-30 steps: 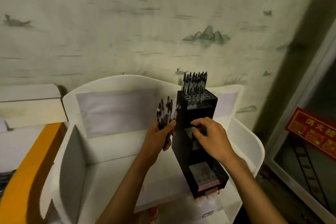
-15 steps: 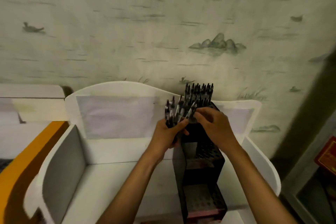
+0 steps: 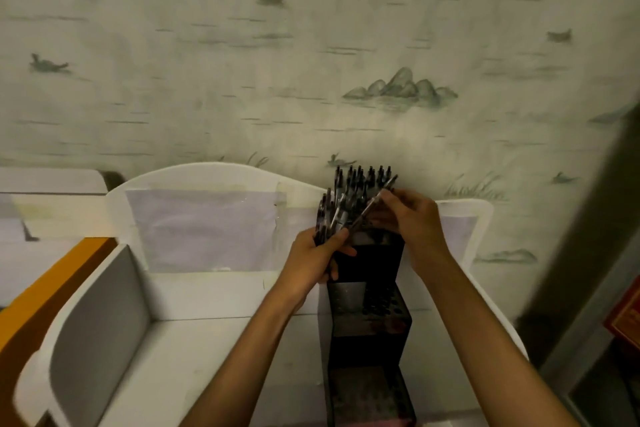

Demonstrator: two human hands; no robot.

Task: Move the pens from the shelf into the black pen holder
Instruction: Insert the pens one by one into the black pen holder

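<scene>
A black stepped pen holder (image 3: 369, 329) stands on the white shelf (image 3: 194, 350), right of its middle. Several dark pens (image 3: 363, 180) stand in the holder's top tier, tips up. My left hand (image 3: 317, 258) grips a bundle of pens (image 3: 329, 218) just left of that tier. My right hand (image 3: 412, 222) is over the top tier and pinches a single pen (image 3: 375, 204), which slants from the bundle up to the right. The two lower tiers show rows of holes with no pens in them.
The shelf has a curved white back panel (image 3: 214, 177) with pale paper taped on it and a grey side wall (image 3: 100, 315) at left. An orange edge (image 3: 52, 274) runs at far left. A patterned wall (image 3: 311, 62) rises behind; a red sign (image 3: 627, 319) shows at right.
My right hand rose from the holder's middle tier to the top and took one pen out of the bundle. My left hand lifted the bundle beside the top tier. The view tilted upward.
</scene>
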